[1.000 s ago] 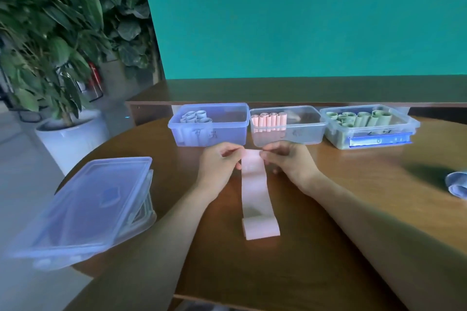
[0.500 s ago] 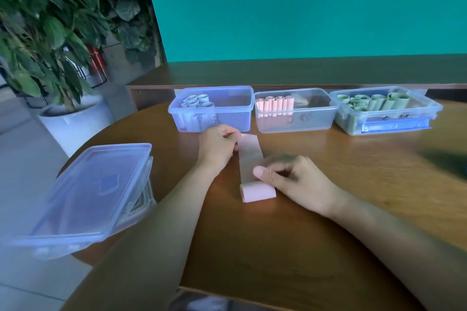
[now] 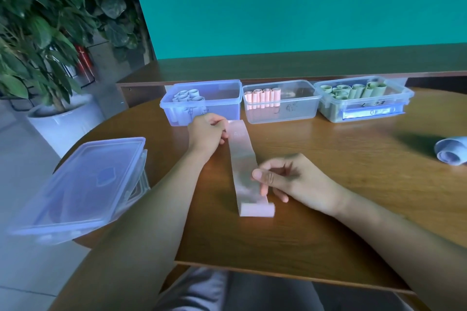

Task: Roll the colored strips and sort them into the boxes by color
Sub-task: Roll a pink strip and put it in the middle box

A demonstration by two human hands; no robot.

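Pale pink paper strip (image 3: 241, 159) lies lengthwise on round brown wooden table (image 3: 328, 197), its near end curled into a small roll (image 3: 256, 209). Right hand (image 3: 293, 179) sits just beside the strip's near half, fingers loosely curled, thumb at the edge; blurred, so whether it pinches the paper cannot be told. Probably positioned to start rolling. Left hand (image 3: 206, 134) pinches the far end, apparently to keep the strip taut. Beyond: clear plastic box with pink rolls (image 3: 280, 102), likely destination, between the blue-tinted plastic box (image 3: 202, 102) and the clear box of green rolls (image 3: 364, 98).
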